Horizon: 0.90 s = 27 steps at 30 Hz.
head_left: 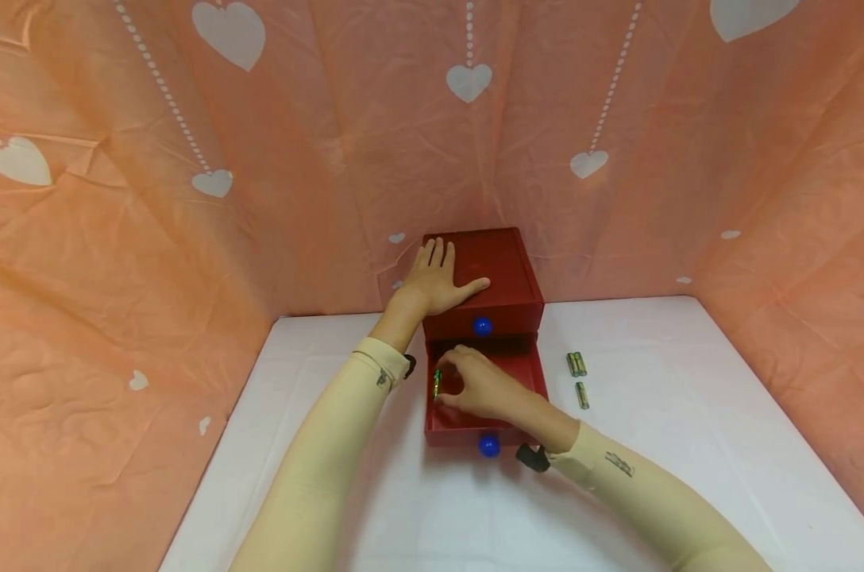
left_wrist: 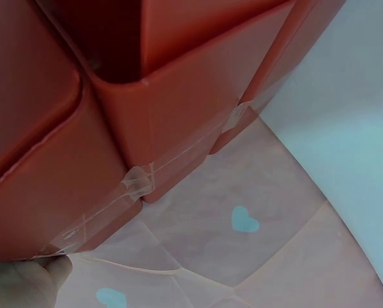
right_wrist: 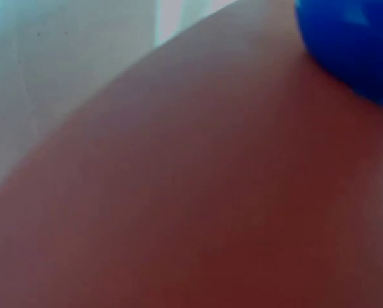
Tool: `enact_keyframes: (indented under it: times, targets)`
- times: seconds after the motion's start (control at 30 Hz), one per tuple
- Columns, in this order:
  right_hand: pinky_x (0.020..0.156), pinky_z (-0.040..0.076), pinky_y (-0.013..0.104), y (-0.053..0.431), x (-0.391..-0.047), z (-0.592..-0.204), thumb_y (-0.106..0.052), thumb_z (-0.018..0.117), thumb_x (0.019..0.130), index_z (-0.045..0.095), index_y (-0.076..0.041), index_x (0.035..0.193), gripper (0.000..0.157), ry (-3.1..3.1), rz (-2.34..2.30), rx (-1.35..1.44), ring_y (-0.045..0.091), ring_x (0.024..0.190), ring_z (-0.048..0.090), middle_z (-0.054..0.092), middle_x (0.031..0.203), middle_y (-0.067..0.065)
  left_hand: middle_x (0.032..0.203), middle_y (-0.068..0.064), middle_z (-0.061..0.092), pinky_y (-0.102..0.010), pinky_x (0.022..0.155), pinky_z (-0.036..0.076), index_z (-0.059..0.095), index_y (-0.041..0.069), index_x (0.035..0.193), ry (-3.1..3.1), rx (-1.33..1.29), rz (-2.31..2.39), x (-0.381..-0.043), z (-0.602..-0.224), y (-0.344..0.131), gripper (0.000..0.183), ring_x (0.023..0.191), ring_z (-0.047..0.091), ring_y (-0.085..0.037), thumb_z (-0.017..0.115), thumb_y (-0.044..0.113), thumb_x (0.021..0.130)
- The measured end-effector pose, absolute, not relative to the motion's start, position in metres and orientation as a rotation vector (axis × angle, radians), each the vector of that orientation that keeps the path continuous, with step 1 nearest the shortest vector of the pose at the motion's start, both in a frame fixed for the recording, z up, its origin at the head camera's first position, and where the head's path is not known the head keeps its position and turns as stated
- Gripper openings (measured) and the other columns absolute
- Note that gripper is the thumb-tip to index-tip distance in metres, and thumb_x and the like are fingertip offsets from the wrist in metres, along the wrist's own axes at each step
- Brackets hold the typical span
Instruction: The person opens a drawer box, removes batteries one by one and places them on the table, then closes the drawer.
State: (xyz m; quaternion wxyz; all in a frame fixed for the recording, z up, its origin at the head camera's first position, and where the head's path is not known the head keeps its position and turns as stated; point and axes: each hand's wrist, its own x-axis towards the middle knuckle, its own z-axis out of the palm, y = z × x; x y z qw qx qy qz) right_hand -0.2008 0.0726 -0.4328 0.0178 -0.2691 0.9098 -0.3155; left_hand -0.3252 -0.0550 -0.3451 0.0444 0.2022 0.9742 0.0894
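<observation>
The right hand [head_left: 480, 384] pinches a battery [head_left: 437, 384] in a red drawer [head_left: 453, 438]; three other batteries [head_left: 577, 365] lie to its right; the left hand [head_left: 437, 284] is spread flat on the box [head_left: 492, 258].

Four batteries [head_left: 582, 395], two knobs [head_left: 489, 446]

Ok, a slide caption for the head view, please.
Left hand spread on a red two-drawer box, right hand pinching a green-and-gold cylindrical battery at the open lower drawer.
</observation>
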Motion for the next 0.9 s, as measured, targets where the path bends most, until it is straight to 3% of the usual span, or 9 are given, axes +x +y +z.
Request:
enact_keyframes:
  times: [0.9]
  targets:
    - [0.093, 0.061, 0.040, 0.105, -0.180, -0.424, -0.023, 0.088, 0.091, 0.069, -0.004, 0.126, 0.044, 2.871, -1.117, -0.768, 0.022, 0.103, 0.066, 0.067, 0.113, 0.006, 0.180, -0.018, -0.004, -0.041, 0.134, -0.005, 0.000, 0.003, 0.172, 2.979, 0.599, 0.289, -0.326, -0.346, -0.055, 0.110, 0.167, -0.007, -0.031, 0.036, 0.080, 0.102]
